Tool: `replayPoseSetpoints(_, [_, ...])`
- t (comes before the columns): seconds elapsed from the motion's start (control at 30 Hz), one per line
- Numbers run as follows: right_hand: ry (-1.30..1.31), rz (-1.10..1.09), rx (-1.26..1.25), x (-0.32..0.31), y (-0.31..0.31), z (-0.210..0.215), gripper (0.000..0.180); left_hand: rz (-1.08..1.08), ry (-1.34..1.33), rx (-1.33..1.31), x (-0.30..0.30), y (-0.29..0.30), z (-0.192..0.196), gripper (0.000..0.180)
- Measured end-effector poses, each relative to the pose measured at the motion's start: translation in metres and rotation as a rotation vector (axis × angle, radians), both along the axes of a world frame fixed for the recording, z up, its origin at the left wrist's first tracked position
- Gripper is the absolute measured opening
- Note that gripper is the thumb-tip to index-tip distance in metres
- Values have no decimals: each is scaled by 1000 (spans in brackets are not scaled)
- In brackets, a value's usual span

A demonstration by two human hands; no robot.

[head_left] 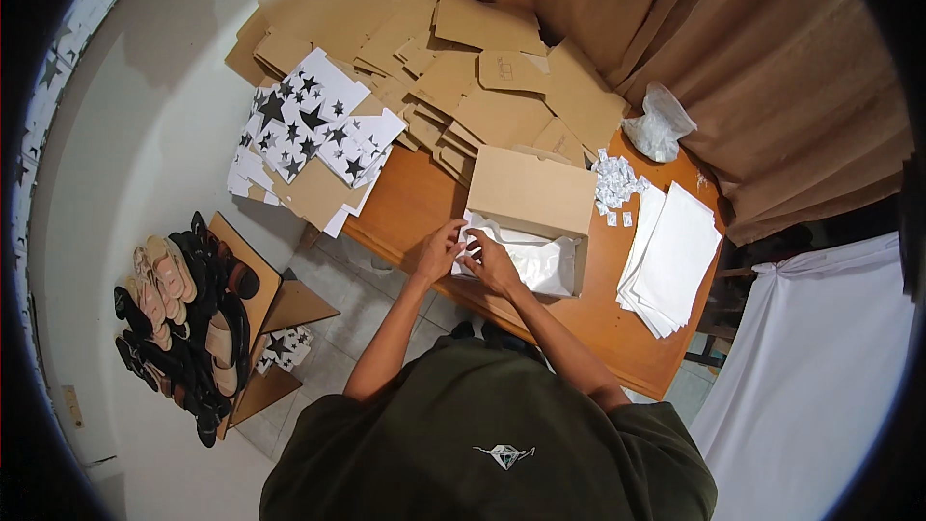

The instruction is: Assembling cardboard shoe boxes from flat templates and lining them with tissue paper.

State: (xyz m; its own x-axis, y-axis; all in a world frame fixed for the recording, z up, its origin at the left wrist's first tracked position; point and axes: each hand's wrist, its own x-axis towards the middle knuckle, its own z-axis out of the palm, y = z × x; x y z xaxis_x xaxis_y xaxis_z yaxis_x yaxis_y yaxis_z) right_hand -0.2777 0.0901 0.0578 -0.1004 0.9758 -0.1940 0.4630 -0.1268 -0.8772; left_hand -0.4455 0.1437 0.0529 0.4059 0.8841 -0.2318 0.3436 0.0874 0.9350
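An open cardboard box (530,189) lies on the orange-brown table in front of me, its brown lid flap raised on the far side. White tissue paper (540,262) lines it, creased and lying loosely inside. At the box's left end, my left hand (442,251) has its fingers curled toward the rim. Close to its right, my right hand (494,261) is bent over the tissue's left edge, fingertips drawn together and pointing left. The two hands nearly meet. Whatever lies between their fingertips is too small or hidden to make out.
Small white packets (615,181) lie beside a clear plastic bag (660,125). White paper sheets (672,256) are stacked at right. Flat cardboard pieces (502,106) pile up at the back, star-printed sheets (313,121) at the left. Shoes (178,299) rest on a board lower left.
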Motion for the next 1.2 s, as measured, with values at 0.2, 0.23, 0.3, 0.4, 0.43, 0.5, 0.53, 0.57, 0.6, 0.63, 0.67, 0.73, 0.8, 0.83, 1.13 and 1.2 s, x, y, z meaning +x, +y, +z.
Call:
replayPoseSetpoints(0.2, [-82,95,-6,7,-6,-4,50,-59,280,313,2,-8,-4,46])
replayPoseSetpoints(0.23, [-83,90,-7,11,-9,-3,50,-32,322,384,3,-10,-4,45])
replayPoseSetpoints(0.3, [-96,112,16,21,-16,-1,44,-34,338,393,5,-10,-4,45])
replayPoseSetpoints(0.4, [-101,172,18,38,-32,14,37,-13,340,398,-1,-15,-8,44])
replayPoseSetpoints(0.43, [-130,234,-22,45,-37,16,36,-3,318,401,0,-16,-7,44])
replayPoseSetpoints(0.5, [-126,213,18,53,-46,8,29,-32,325,347,2,-15,-3,44])
replayPoseSetpoints(0.53, [-157,207,27,53,-47,6,26,-42,340,288,2,-15,-2,44])
replayPoseSetpoints(0.57, [-188,202,36,53,-49,3,23,-50,340,293,2,-15,-2,44])
replayPoseSetpoints(0.6, [-186,195,39,53,-51,1,23,-58,389,377,3,-14,-1,42])
replayPoseSetpoints(0.63, [-238,153,18,49,-51,4,21,-63,439,459,3,-14,1,41])
replayPoseSetpoints(0.67, [-290,113,-3,46,-51,8,20,-65,441,461,4,-15,2,41])
replayPoseSetpoints(0.73, [-296,87,-9,45,-51,2,20,-75,550,655,9,-19,8,35])
replayPoseSetpoints(0.8, [-305,55,-18,49,-51,-7,21,-130,483,692,14,-24,17,35])
replayPoseSetpoints(0.83, [-268,46,-65,50,-49,-9,22,-178,420,724,16,-28,19,36])
replayPoseSetpoints(1.13, [-441,-15,133,60,-61,-11,38,-655,152,636,38,-43,22,16])
replayPoseSetpoints(1.2, [-452,-36,198,68,-71,0,37,-652,210,624,42,-44,18,12])
